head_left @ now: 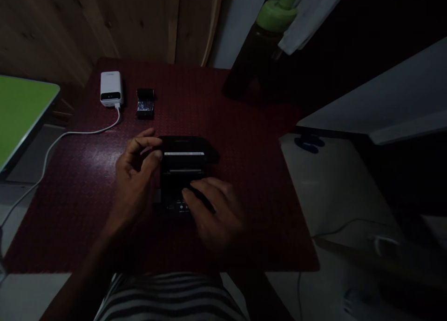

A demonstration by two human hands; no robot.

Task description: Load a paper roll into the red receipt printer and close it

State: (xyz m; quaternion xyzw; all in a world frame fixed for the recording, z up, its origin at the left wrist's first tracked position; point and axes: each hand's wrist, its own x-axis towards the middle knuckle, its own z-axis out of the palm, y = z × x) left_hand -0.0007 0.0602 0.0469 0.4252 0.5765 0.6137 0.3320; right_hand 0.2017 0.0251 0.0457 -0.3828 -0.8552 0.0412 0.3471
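A black box-like device [183, 165] with a raised back part lies on the dark red table, in dim light. A pale strip runs across it, and small white markings show near its front edge. My left hand [134, 165] is closed at its upper left corner, thumb and forefinger on the edge. Over its front right part, my right hand [218, 207] is closed. A slim dark shape shows between its thumb and fingers; too little light falls there to tell what it is. Behind the left hand lies a small black cartridge-like piece [145, 102] with shiny film.
A white power bank [111, 88] with a white cable [84, 132] stands at the table's back left. A dark bottle with a green cap [275, 16] is at the back right. The dark red table [265, 209] borders a green tabletop [23, 111]. Slippers [307, 144] lie on the floor.
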